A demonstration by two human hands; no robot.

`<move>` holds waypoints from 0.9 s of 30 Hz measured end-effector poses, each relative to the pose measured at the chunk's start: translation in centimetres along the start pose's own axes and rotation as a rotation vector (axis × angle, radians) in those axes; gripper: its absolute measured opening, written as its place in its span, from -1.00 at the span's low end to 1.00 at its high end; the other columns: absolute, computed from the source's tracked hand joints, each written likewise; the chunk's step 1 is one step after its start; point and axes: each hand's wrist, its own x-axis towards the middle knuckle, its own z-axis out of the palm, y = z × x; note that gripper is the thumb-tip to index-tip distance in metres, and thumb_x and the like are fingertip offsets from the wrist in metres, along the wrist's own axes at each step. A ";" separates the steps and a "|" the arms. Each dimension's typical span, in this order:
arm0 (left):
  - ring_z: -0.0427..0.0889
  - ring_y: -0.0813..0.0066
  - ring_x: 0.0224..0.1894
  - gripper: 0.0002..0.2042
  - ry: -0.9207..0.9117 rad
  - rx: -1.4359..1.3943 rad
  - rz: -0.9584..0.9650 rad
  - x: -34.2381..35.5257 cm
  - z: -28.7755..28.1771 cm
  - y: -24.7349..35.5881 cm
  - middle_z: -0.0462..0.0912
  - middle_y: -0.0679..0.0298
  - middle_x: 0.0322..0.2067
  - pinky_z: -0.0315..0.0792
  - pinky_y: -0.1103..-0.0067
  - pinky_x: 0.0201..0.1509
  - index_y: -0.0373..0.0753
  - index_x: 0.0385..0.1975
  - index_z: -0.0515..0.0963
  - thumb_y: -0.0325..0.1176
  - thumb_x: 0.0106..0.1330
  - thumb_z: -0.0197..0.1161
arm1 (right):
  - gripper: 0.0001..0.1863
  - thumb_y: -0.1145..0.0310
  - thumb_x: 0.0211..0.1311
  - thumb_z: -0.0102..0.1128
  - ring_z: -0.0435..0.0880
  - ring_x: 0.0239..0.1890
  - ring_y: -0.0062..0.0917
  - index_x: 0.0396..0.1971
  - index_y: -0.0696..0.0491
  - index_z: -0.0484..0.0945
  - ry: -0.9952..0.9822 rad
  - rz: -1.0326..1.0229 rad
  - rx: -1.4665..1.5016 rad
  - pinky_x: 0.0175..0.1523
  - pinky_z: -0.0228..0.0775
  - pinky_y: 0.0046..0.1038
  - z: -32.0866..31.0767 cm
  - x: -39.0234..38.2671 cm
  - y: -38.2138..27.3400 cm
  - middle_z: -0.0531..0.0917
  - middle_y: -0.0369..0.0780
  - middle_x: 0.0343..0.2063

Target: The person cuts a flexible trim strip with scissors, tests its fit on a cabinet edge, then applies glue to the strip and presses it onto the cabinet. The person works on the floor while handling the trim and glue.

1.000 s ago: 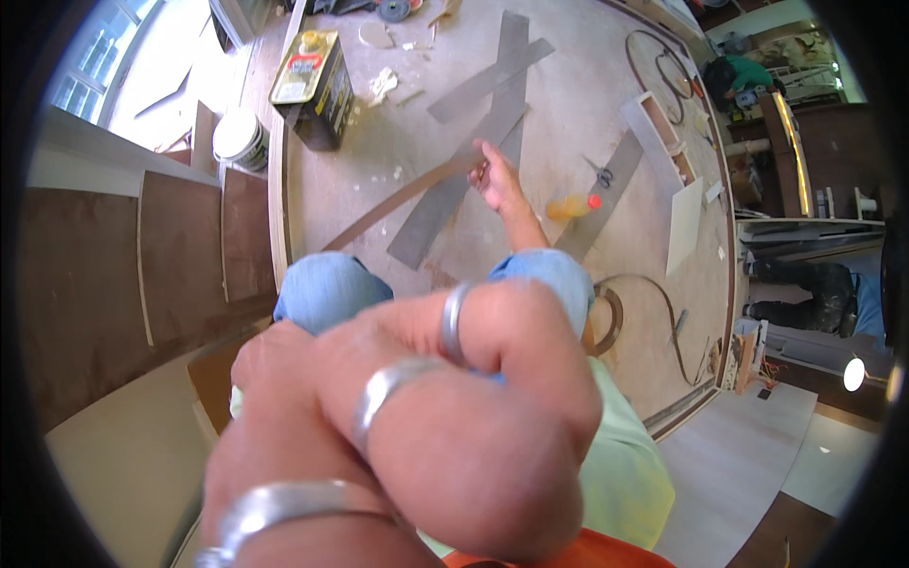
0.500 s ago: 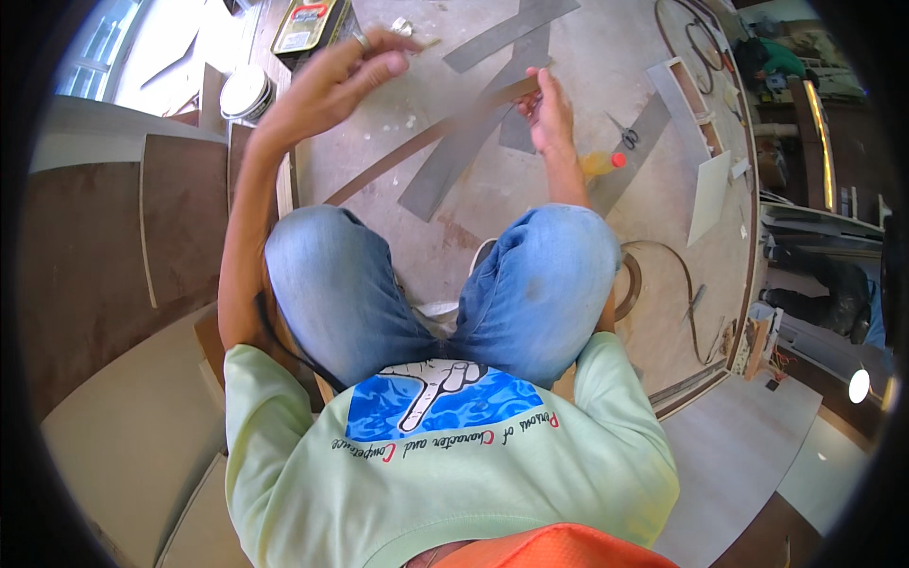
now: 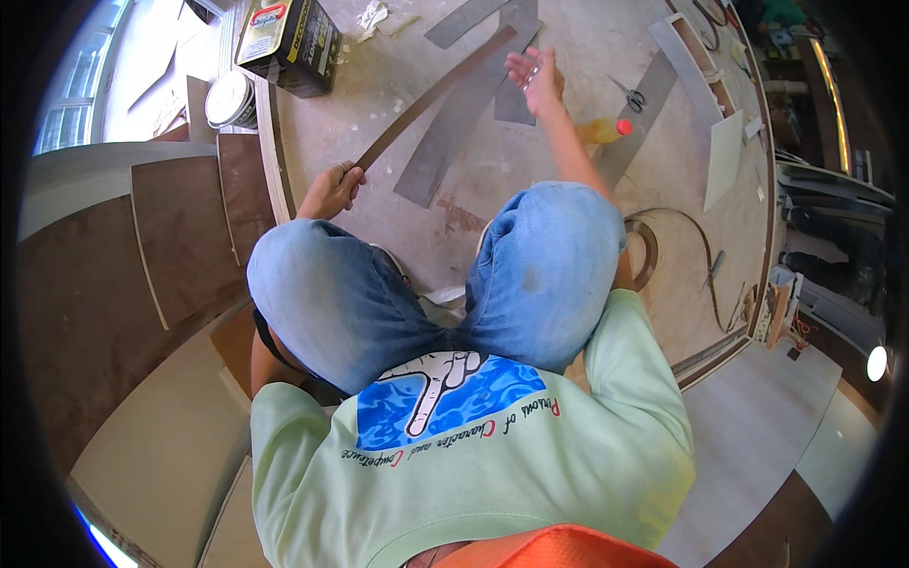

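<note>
My left hand (image 3: 331, 190), beside my left knee, is closed on the near end of a long, thin brown edging strip (image 3: 436, 93). The strip slants up and away to the right, over flat grey strips (image 3: 454, 133) on the floor. Past its far end, my right hand (image 3: 540, 83) is raised with fingers spread, apart from the strip. A small shiny spot shows at its fingers; I cannot make out what it is. A pair of scissors (image 3: 634, 97) lies on another grey strip to the right, near a yellow bottle with a red cap (image 3: 603, 130).
A dark rectangular tin (image 3: 305, 57) and a white bucket (image 3: 230, 101) stand far left. Crumpled white paper (image 3: 372, 19) lies near the tin. A coil of brown edging (image 3: 646, 254) rests beside my right knee. Brown boards (image 3: 180, 222) lean at left. Long grey box sections (image 3: 677, 52) lie far right.
My left hand has come down from near the tin to the strip's near end and closed on it. My right hand has let go of the far part and opened.
</note>
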 end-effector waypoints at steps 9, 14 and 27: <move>0.40 0.63 -0.66 -0.66 0.010 -0.086 -0.086 2.0 -0.4 2.9 0.40 0.39 -0.65 0.32 0.66 -0.57 -0.33 -0.34 0.50 -0.21 0.56 -0.07 | -0.30 0.05 0.16 0.32 0.67 -0.12 -0.28 0.19 0.17 0.35 0.208 -0.369 -1.054 0.03 0.50 -0.31 -5.0 3.6 11.6 0.63 -0.06 -0.06; 0.51 0.57 -0.60 -0.68 -0.162 -0.090 0.104 1.0 -5.1 8.8 0.50 0.27 -0.61 0.41 0.63 -0.46 -0.36 -0.14 0.42 -0.21 0.59 -0.16 | -0.21 0.07 0.05 0.38 0.56 0.11 -0.17 0.21 0.20 0.33 0.265 -0.333 -1.108 0.19 0.39 -0.23 -3.2 6.2 6.3 0.58 0.00 0.03; 0.44 0.60 -0.70 -0.68 -0.091 -0.129 -0.049 1.3 -4.7 12.0 0.54 0.28 -0.63 0.33 0.67 -0.51 -0.32 -0.11 0.42 -0.17 0.59 -0.16 | 0.13 -0.03 -0.11 0.54 0.42 0.26 -0.15 0.37 0.12 0.06 0.471 -0.163 -1.315 0.33 0.22 -0.09 1.6 10.3 3.2 0.41 0.00 0.22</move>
